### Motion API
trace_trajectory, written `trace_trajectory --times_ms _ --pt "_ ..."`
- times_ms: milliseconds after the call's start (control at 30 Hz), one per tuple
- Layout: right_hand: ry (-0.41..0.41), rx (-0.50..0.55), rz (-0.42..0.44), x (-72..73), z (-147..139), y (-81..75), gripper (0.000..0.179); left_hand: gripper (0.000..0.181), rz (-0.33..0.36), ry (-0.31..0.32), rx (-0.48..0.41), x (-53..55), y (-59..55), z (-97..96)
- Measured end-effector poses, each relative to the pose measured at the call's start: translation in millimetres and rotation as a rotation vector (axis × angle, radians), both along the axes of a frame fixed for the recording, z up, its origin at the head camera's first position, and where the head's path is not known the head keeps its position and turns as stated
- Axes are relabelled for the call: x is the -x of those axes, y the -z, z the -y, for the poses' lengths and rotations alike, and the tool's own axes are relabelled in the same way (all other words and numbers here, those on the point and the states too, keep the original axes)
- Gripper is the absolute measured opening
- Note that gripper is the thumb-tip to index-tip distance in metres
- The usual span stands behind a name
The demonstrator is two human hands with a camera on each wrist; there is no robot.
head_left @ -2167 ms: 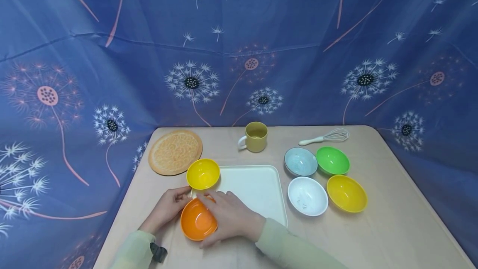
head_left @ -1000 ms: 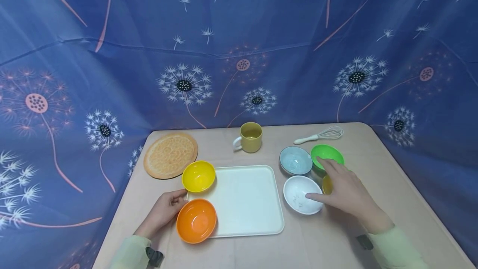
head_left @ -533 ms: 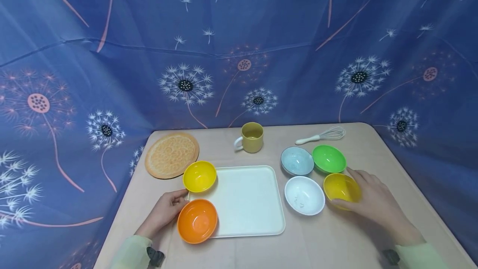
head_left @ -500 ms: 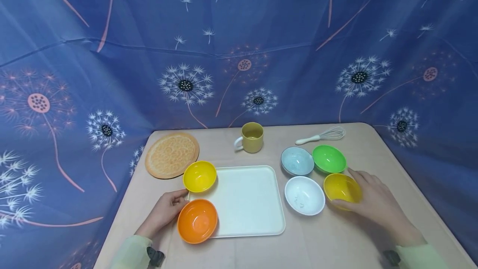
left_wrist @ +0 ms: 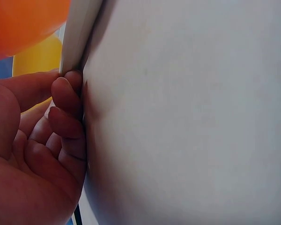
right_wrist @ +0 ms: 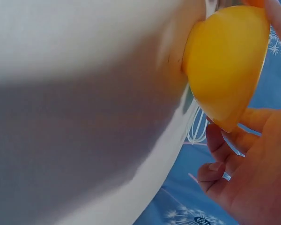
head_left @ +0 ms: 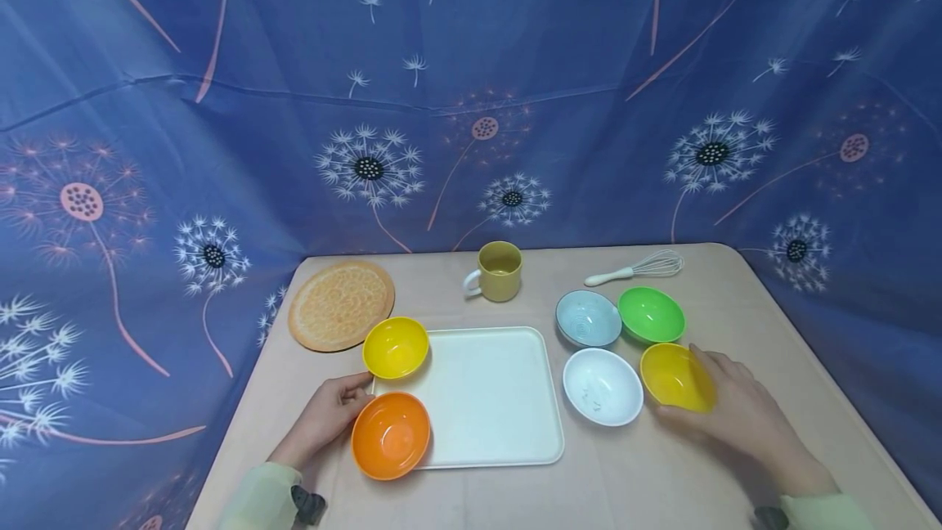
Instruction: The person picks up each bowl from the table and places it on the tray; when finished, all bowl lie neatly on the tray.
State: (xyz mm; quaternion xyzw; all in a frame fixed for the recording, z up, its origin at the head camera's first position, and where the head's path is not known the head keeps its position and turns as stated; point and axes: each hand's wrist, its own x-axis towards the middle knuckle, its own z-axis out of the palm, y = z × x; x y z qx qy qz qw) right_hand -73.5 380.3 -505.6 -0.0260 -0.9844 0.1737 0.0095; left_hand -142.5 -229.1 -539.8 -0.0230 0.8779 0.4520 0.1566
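Note:
At the tray's left edge, my left hand (head_left: pixel 324 415) pinches the rim of the white tray (left_wrist: pixel 82 35) with thumb and curled fingers. An orange bowl (head_left: pixel 391 435) sits over the tray's near left corner, just beside that hand, and a yellow bowl (head_left: pixel 396 348) overlaps the far left corner. On the right side of the table, my right hand (head_left: pixel 743 415) grips another yellow bowl (head_left: pixel 677 376) by its right side, the thumb at the near rim and fingers at the far rim. Its rounded outside (right_wrist: pixel 225 61) shows in the right wrist view.
A white bowl (head_left: pixel 603 388), a light blue bowl (head_left: pixel 588 318) and a green bowl (head_left: pixel 651 315) stand close to the gripped bowl. Farther back are a whisk (head_left: pixel 634 267), a mustard mug (head_left: pixel 500 271) and a round crust-patterned mat (head_left: pixel 342 306). A blue curtain (head_left: pixel 471 39) hangs behind.
My right hand has left the orange bowl, travelled right over the white bowl and taken hold of the right-hand yellow bowl. The left hand has stayed at the tray's left edge.

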Motion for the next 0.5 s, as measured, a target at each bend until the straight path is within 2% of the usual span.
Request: trace_trajectory --times_ms 267,500 --pt "-0.021 -0.012 -0.01 -0.8 -0.4 2.7 0.135 0.05 0.005 0.002 -0.025 0.3 0.5 0.1" --pt "0.017 -0.025 0.019 -1.1 4.4 0.6 0.135 0.05 0.001 0.002 -0.03 -0.4 0.8 -1.1"
